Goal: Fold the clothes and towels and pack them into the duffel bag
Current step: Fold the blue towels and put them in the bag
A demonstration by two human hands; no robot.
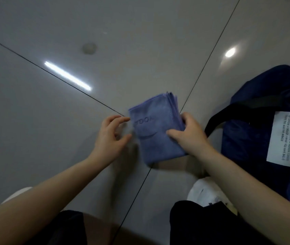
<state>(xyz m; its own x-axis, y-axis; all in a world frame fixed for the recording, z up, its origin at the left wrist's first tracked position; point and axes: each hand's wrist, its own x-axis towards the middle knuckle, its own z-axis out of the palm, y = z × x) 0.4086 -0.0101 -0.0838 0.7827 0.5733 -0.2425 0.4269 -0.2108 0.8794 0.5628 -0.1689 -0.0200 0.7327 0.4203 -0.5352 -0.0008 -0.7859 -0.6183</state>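
A purple towel (155, 128), folded into a small thick rectangle, is held just above the tiled floor in the middle of the view. My right hand (187, 133) grips its right edge, thumb on top and fingers wrapped round the stacked layers. My left hand (111, 134) hovers at the towel's left edge with fingers spread and relaxed, fingertips close to the cloth and holding nothing. The navy duffel bag (257, 131) lies at the right, with a black strap and a white printed label (286, 140) on its side.
Glossy grey floor tiles (52, 121) with dark grout lines stretch ahead and to the left, reflecting ceiling lights. My knees in dark shorts fill the bottom edge. A white shoe (206, 193) sits beside the bag near my right forearm.
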